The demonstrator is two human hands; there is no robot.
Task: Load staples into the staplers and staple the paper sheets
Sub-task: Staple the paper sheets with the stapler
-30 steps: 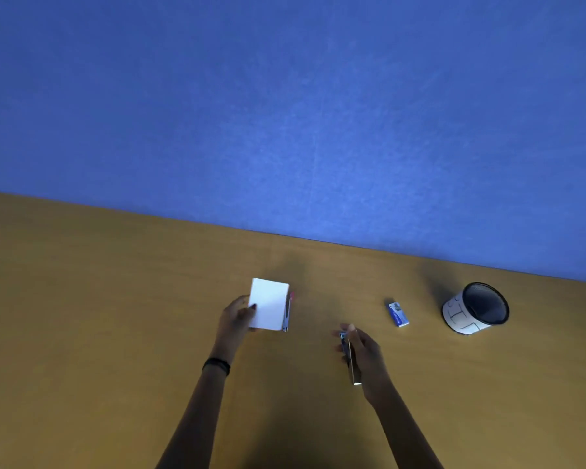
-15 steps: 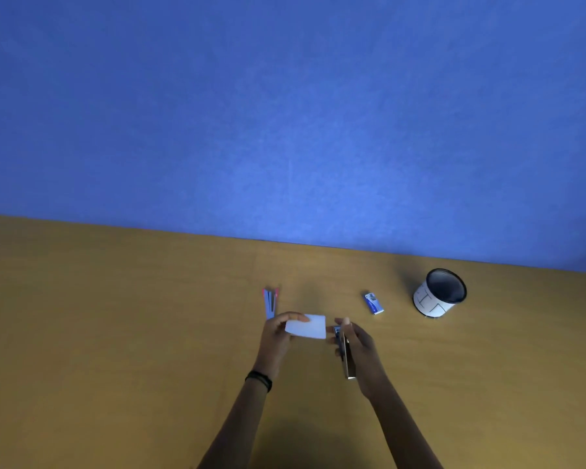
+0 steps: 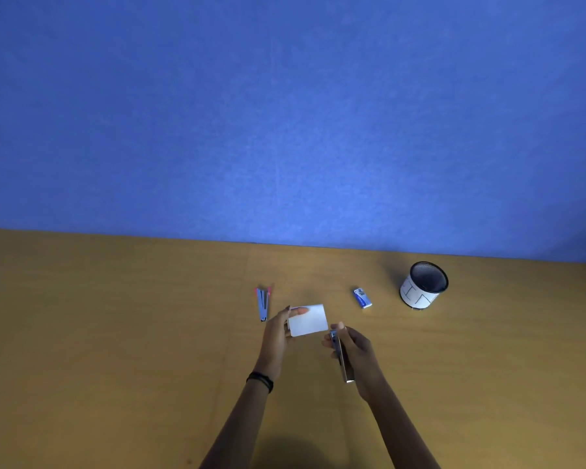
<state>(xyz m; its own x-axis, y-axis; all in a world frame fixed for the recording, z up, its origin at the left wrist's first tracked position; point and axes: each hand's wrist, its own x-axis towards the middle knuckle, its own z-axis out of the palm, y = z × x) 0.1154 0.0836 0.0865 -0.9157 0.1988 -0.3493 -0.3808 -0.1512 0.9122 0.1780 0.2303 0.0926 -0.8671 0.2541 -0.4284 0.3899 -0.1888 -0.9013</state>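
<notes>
Two staplers show over the brown bench (image 3: 115, 333). Above its middle, the left hand (image 3: 278, 333) grasps a small white stack of paper sheets (image 3: 310, 320), thumb on top. The right hand (image 3: 356, 350) is clenched around a silver stapler (image 3: 342, 362); its long axis runs near edge to far edge, its nose just beside the paper's near right corner. The second stapler (image 3: 263, 303), pink-trimmed, lies left of the paper with the same axis. A blue staple box (image 3: 362, 297) lies toward the right.
</notes>
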